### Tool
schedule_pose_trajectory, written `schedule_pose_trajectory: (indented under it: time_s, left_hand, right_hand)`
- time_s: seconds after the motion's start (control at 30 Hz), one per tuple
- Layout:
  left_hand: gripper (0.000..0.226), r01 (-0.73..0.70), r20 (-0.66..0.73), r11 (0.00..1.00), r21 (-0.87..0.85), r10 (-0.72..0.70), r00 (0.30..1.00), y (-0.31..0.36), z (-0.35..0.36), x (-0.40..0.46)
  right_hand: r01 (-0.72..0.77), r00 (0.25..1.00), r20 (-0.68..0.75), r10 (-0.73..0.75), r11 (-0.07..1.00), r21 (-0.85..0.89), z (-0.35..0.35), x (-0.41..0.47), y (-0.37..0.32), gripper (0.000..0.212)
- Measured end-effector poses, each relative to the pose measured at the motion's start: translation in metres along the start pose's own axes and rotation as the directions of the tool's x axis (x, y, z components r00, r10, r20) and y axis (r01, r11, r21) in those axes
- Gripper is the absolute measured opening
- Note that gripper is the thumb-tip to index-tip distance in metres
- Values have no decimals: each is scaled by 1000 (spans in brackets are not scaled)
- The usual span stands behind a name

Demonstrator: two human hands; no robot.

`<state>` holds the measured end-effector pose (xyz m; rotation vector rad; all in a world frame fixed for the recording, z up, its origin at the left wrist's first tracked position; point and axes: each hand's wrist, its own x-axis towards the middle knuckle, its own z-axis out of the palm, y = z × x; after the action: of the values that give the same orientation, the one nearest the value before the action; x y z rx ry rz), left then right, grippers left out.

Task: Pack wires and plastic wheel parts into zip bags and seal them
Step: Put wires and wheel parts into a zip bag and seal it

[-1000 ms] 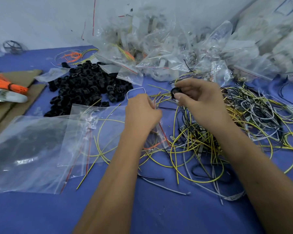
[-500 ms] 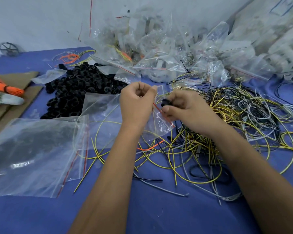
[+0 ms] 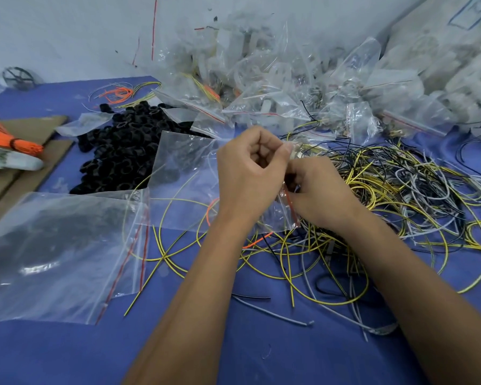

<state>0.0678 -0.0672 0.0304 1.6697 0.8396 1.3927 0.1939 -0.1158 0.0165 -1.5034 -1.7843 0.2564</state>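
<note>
Together, left hand (image 3: 247, 173) and right hand (image 3: 317, 193) pinch the zip bag (image 3: 184, 173) mouth.

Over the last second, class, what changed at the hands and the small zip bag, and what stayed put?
The right hand carried its black wheel part leftward to the small zip bag's mouth; the part is now hidden. The left hand lifted the bag and still pinches it. The black parts pile, wire tangle and large flat bag stayed put.

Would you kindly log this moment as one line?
step: filling zip bag | left hand: pinching bag mouth | right hand: at bag mouth | seal: not closed
</note>
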Motion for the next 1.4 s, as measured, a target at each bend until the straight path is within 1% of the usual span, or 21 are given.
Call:
schedule_pose_trajectory:
  time_s: [0.07, 0.13, 0.2, 0.3, 0.4, 0.5, 0.57, 0.63, 0.7, 0.77, 0.8, 0.87, 0.9, 0.93, 1.0, 1.1, 1.13, 1.2, 1.3, 1.33, 1.4]
  left_hand:
    - [22, 8, -23, 1000, -16, -8, 1000, 0, -1, 1]
    - [22, 12, -55, 1000, -27, -13, 998, -1, -3, 2]
    - [21, 12, -93, 999, -38, -15, 996, -3, -5, 4]
    - [23, 19, -139, 999, -47, -26, 990, -6, -6, 6]
    - [22, 44, -172, 998, -41, -50, 984, -12, -5, 7]
    - [22, 97, -182, 994, -49, -104, 978, -22, -2, 7]
    - [22, 153, -170, 988, -32, -156, 973, -30, 1, 7]
    - [22, 185, -149, 983, -8, -184, 971, -36, 5, 7]
    - [25, 187, -132, 982, 31, -182, 974, -41, 8, 6]
    - [26, 173, -109, 983, 55, -167, 980, -43, 10, 7]
    - [26, 169, -94, 983, 65, -162, 982, -44, 11, 7]
    - [25, 150, -64, 986, 78, -145, 987, -44, 15, 7]
    - [25, 133, -52, 988, 76, -129, 990, -44, 16, 6]
    - [24, 116, -41, 991, 70, -113, 993, -44, 17, 6]
    - [25, 88, -20, 994, 68, -87, 996, -45, 19, 6]
    - [27, 76, 1, 994, 75, -76, 997, -47, 20, 5]
    - [27, 78, 3, 994, 73, -79, 997, -47, 20, 5]
    - [26, 89, 3, 994, 68, -89, 996, -47, 21, 5]
    - [27, 99, -1, 991, 86, -99, 995, -47, 22, 5]
    - [28, 102, 0, 990, 94, -102, 995, -46, 22, 5]
    - [28, 116, -9, 988, 104, -116, 993, -46, 22, 4]
  right_hand:
    - [5, 999, 43, -7, 999, 42, 1, 1, 3, 13]
    - [-18, 997, 83, 5, 988, 156, 1, 1, 3, 25]
    - [-38, 997, 74, 19, 965, 260, 0, 1, 2, 37]
    - [-77, 996, 65, 62, 958, 276, -2, 2, 4, 46]
    - [-80, 996, 63, 65, 959, 272, -2, 0, 0, 43]
    - [-129, 984, -70, 162, 932, 338, -1, 0, -1, 27]
    - [-178, 949, -189, 254, 921, 346, -4, 5, 2, 16]
    - [-217, 912, -302, 277, 952, 218, -14, 13, 11, 11]
    - [-255, 895, -381, 232, 967, -9, -28, 26, 21, 10]
    - [-325, 874, -435, 218, 926, -189, -46, 45, 39, 14]
    - [-384, 862, -443, 246, 887, -256, -55, 56, 51, 18]
    - [-519, 843, -395, 366, 746, -416, -70, 78, 78, 37]
    - [-562, 827, -342, 446, 655, -505, -74, 85, 88, 48]
    - [-584, 804, -299, 513, 593, -554, -76, 91, 97, 57]
    - [-607, 775, -254, 579, 572, -552, -75, 97, 107, 65]
    - [-549, 814, -220, 537, 590, -592, -71, 97, 115, 53]
    - [-546, 826, -229, 516, 626, -557, -72, 96, 117, 47]
    - [-580, 815, -289, 502, 714, -392, -76, 92, 121, 40]
    - [-592, 765, -390, 512, 798, -113, -85, 85, 117, 43]
    - [-567, 747, -412, 522, 824, 16, -87, 82, 111, 42]
    - [-444, 725, -429, 539, 841, 308, -90, 76, 93, 40]
